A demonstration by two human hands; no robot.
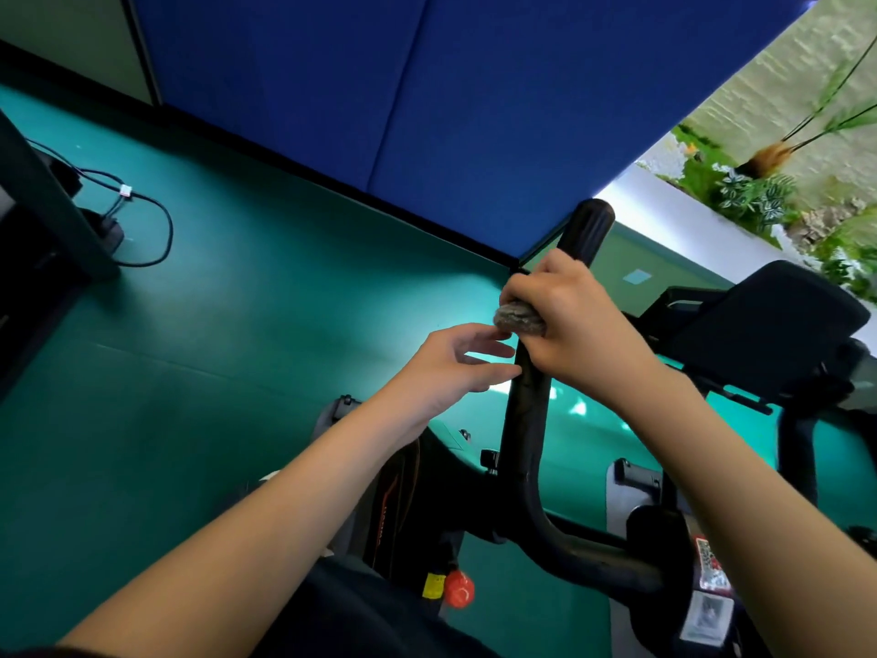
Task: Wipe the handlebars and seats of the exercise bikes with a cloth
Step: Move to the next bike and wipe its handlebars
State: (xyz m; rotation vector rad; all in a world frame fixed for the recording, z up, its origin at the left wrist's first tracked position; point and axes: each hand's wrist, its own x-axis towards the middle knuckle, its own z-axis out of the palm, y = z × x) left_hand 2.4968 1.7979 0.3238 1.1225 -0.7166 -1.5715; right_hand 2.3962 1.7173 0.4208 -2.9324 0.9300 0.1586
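Looking down on one exercise bike, filling the lower right over green floor. Seeing no second bike and no seat from here.

Noting one black console pad out at 3 o'clock, well apart from both hands.

Following one handlebar as the part being wiped. Reading its long axis as rising from 6 o'clock at the stem to about 1 o'clock, and ending in a rounded tip against the blue wall panel. Catching a second black bar at 4 o'clock, partly hidden by the right forearm. Possibly the other side of the handlebar; not able to tell.

Counting two hands:
- Right hand: wrapping round the handlebar above its middle, fingers curled, pressing the cloth onto it. Clearly the nearer and working hand.
- Left hand: reaching in from 9 o'clock, fingers loose and fairly straight, holding nothing. Fingertips touching or just beside the handlebar, directly under the cloth; not able to tell which.

Counting one cloth: grey, bunched, poking out from under the right hand at its 9 o'clock edge, on the handlebar.

Judging the coming stroke as a slide along that 6-to-1 axis, either down to the stem or up to the uncovered tip.
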